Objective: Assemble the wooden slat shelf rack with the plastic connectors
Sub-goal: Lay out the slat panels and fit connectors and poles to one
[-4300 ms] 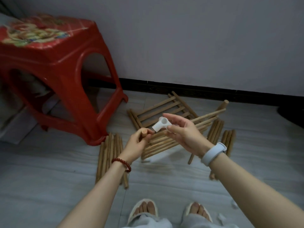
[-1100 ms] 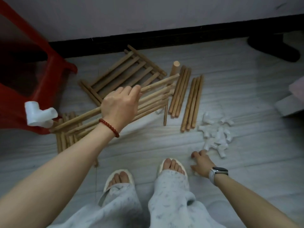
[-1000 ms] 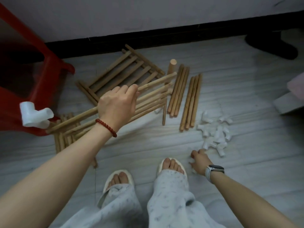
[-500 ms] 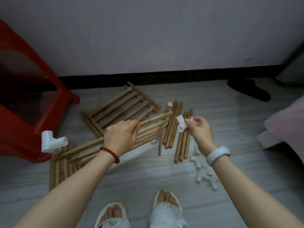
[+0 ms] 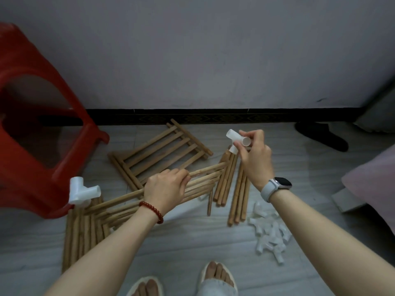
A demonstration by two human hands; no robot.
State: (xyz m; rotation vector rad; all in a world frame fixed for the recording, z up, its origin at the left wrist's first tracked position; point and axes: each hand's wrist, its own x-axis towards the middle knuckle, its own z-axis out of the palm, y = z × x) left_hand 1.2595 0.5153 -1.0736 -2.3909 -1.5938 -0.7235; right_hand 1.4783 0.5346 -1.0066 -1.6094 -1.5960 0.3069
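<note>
While hands: left hand (image 5: 165,186) grips slat panel (image 5: 203,176) — right hand (image 5: 255,155) pinches connector (image 5: 236,141)
Done: one fitted connector (image 5: 82,192)
Left: loose connectors (image 5: 270,233), dowels (image 5: 239,195) — most

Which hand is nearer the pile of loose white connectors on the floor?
Right. The right hand is raised above the pile of connectors; the left hand is farther left, gripping a slat panel.

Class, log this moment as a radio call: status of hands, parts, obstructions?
Left hand grips slat panel, one connector fitted. Right hand pinches loose connector above free end. Nothing blocking.
</note>
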